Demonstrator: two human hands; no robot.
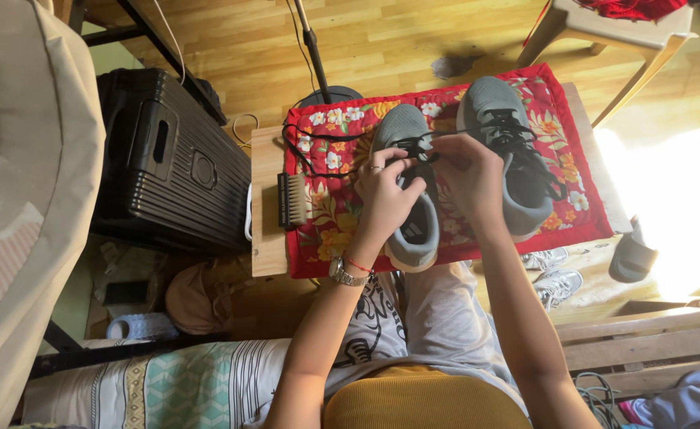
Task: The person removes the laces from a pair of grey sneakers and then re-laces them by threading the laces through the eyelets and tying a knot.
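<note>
Two grey shoes are seen on a red floral cloth (560, 171) spread over a small wooden bench (266, 199). The left shoe (409, 187) lies under both hands; the right shoe (509, 151) sits just beside it, fully laced in black. Both are of knit-looking fabric with rounded toes and pale soles.

One black lace (318, 143) is threaded into the left shoe, its loose end trailing in a thin loop across the cloth toward the bench's left edge. The left hand (385, 195) is laid over the middle of the left shoe, its fingers closed on the lace near the eyelets; a ring is worn on one finger, and a metal watch and a red thread band at the wrist. The right hand (469, 179) is held just beside it, fingers pinched on the same lace above the shoe's tongue.

One brush (292, 200) with a wooden back and pale bristles lies at the cloth's left edge, apart from the hands.

One black ribbed suitcase (171, 163), hard-shelled, stands on the wood-plank floor to the left of the bench. One pale plastic stool (628, 36) is seen at the upper right. A second pair of shoes (556, 278), silvery, rests on the floor below the bench's right end
</note>
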